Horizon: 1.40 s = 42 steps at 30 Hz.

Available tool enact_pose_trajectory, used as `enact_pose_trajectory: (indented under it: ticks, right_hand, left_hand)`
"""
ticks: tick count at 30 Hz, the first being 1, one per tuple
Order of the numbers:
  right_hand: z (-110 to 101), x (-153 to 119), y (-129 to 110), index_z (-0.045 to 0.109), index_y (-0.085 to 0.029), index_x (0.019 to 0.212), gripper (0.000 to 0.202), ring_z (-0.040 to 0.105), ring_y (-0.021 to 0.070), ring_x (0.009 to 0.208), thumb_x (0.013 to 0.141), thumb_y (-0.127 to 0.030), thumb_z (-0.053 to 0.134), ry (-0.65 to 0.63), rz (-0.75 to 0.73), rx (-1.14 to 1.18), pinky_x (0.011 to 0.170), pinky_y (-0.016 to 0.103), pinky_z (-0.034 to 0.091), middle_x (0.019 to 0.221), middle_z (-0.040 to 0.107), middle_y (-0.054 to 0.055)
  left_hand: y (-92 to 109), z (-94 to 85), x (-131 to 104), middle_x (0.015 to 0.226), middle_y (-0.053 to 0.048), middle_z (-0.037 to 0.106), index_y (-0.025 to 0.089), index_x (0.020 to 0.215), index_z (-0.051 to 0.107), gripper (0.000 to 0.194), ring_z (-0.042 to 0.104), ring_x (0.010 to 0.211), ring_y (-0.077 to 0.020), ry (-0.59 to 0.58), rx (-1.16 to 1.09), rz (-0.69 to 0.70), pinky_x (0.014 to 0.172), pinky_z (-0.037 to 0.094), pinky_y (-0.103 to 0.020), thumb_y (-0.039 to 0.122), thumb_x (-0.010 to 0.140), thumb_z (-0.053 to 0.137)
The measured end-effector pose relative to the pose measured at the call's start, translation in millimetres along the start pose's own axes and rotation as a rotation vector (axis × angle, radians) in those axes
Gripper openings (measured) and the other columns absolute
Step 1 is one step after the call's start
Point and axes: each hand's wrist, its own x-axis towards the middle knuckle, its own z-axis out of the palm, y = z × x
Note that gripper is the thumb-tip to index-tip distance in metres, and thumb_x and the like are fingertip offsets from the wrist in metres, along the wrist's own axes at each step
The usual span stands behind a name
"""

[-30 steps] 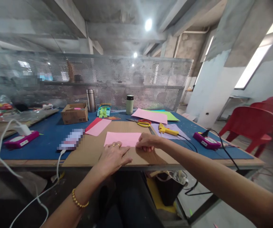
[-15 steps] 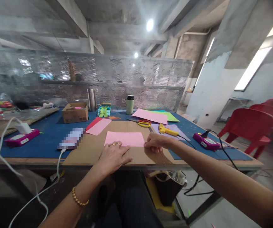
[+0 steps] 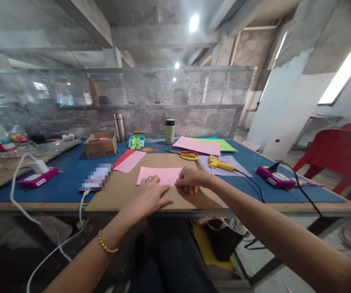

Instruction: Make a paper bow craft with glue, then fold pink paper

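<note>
A pink sheet of paper (image 3: 163,174) lies on the brown cardboard (image 3: 117,195) in front of me. My left hand (image 3: 149,195) rests on its near left part, fingers stretched out and thumb apart, with rings on a finger. At the sheet's near edge, toward its right end, my right hand (image 3: 190,179) is closed, thumb and curled fingers pinched at the paper. It covers the sheet's right corner. Beyond it, scissors (image 3: 189,155) with red and yellow handles lie on the table, and a yellow glue gun (image 3: 221,163) sits on a lilac sheet (image 3: 239,171).
Pink strip (image 3: 129,161) and phone (image 3: 97,178) lie left. A cardboard box (image 3: 100,145), steel flask (image 3: 120,128) and green bottle (image 3: 169,132) stand behind. Purple power strips (image 3: 39,178) (image 3: 274,179) with cables sit at both sides. More coloured sheets (image 3: 196,145) lie at the back.
My right hand has slid left along the sheet's near edge, from its right corner inward. My left hand stays on the paper. The whole view has shifted slightly.
</note>
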Motion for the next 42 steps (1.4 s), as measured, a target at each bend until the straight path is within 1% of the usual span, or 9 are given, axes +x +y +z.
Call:
enact_pose_trajectory:
  ticks: [4, 6, 9, 12, 19, 23, 31, 38, 42]
  right_hand:
    - [-3, 1, -1, 0.058, -0.012, 0.061, 0.029, 0.058, 0.0096, 0.037, 0.088, -0.020, 0.063, -0.002, 0.009, 0.003, 0.046, 0.020, 0.053, 0.046, 0.061, -0.001]
    - [-4, -1, -1, 0.058, -0.012, 0.061, 0.028, 0.059, 0.0095, 0.037, 0.088, -0.020, 0.063, -0.004, 0.005, 0.006, 0.047, 0.020, 0.054, 0.048, 0.062, -0.001]
    - [-3, -1, -1, 0.058, -0.013, 0.062, 0.028, 0.059, 0.0102, 0.038, 0.089, -0.021, 0.062, -0.004, -0.001, -0.003, 0.046, 0.021, 0.054, 0.048, 0.061, -0.001]
    - [-2, 1, 0, 0.058, -0.013, 0.062, 0.028, 0.060, 0.0109, 0.038, 0.089, -0.022, 0.063, 0.008, -0.011, -0.017, 0.048, 0.022, 0.054, 0.046, 0.060, -0.002]
    - [0, 7, 8, 0.058, -0.014, 0.064, 0.026, 0.061, 0.0104, 0.040, 0.086, -0.023, 0.065, 0.031, -0.043, -0.025, 0.049, 0.021, 0.055, 0.048, 0.062, -0.001]
    - [0, 6, 9, 0.057, -0.014, 0.064, 0.025, 0.058, 0.0090, 0.038, 0.086, -0.023, 0.065, 0.049, -0.055, -0.031, 0.047, 0.019, 0.054, 0.048, 0.062, -0.002]
    - [0, 7, 9, 0.056, -0.014, 0.060, 0.031, 0.058, 0.0086, 0.038, 0.088, -0.026, 0.063, 0.049, -0.059, -0.049, 0.047, 0.019, 0.053, 0.047, 0.060, -0.002]
    - [1, 4, 8, 0.055, -0.015, 0.063, 0.029, 0.056, 0.0085, 0.036, 0.090, -0.024, 0.059, 0.054, -0.059, -0.060, 0.042, 0.018, 0.049, 0.047, 0.058, -0.003]
    - [1, 0, 6, 0.055, -0.015, 0.062, 0.030, 0.055, 0.0094, 0.035, 0.090, -0.024, 0.059, 0.067, -0.058, -0.073, 0.040, 0.020, 0.047, 0.047, 0.059, -0.003]
  left_hand:
    - [-4, 3.8, 25, 0.102, -0.013, 0.069, 0.019, 0.098, 0.072, 0.029, 0.063, 0.101, -0.0268, 0.081, -0.050, -0.191, 0.087, 0.045, -0.036, 0.039, 0.095, 0.053]
    - [-8, 6.2, 38, 0.092, -0.010, 0.072, 0.018, 0.092, 0.070, 0.027, 0.066, 0.088, -0.0243, 0.007, -0.138, -0.328, 0.074, 0.045, -0.032, 0.038, 0.093, 0.052]
    - [-12, 8.0, 53, 0.087, -0.010, 0.074, 0.019, 0.083, 0.070, 0.034, 0.068, 0.080, -0.0249, -0.133, -0.218, -0.426, 0.063, 0.042, -0.030, 0.050, 0.087, 0.054]
    - [-12, 7.3, 58, 0.091, -0.013, 0.075, 0.019, 0.087, 0.071, 0.041, 0.069, 0.083, -0.0280, -0.187, -0.188, -0.440, 0.063, 0.042, -0.031, 0.057, 0.081, 0.056]
    - [-6, -10.1, 55, 0.102, -0.016, 0.075, 0.016, 0.097, 0.070, 0.043, 0.070, 0.086, -0.0277, -0.298, -0.186, -0.409, 0.065, 0.044, -0.029, 0.054, 0.080, 0.057]
    - [-5, -18.1, 54, 0.106, -0.017, 0.074, 0.015, 0.099, 0.069, 0.043, 0.068, 0.088, -0.0271, -0.303, -0.203, -0.391, 0.065, 0.044, -0.028, 0.053, 0.080, 0.059]
    - [-22, -6.5, 56, 0.083, -0.010, 0.070, 0.014, 0.085, 0.065, 0.024, 0.061, 0.068, -0.0202, -0.313, -0.372, -0.382, 0.055, 0.039, -0.027, 0.034, 0.072, 0.067]
    - [-24, -4.2, 58, 0.075, -0.006, 0.067, 0.014, 0.079, 0.063, 0.018, 0.058, 0.068, -0.0190, -0.292, -0.403, -0.396, 0.055, 0.038, -0.026, 0.028, 0.069, 0.067]
    - [-28, -7.5, 48, 0.064, -0.004, 0.060, 0.015, 0.071, 0.059, 0.011, 0.055, 0.062, -0.0178, -0.278, -0.446, -0.421, 0.053, 0.037, -0.026, 0.022, 0.067, 0.066]
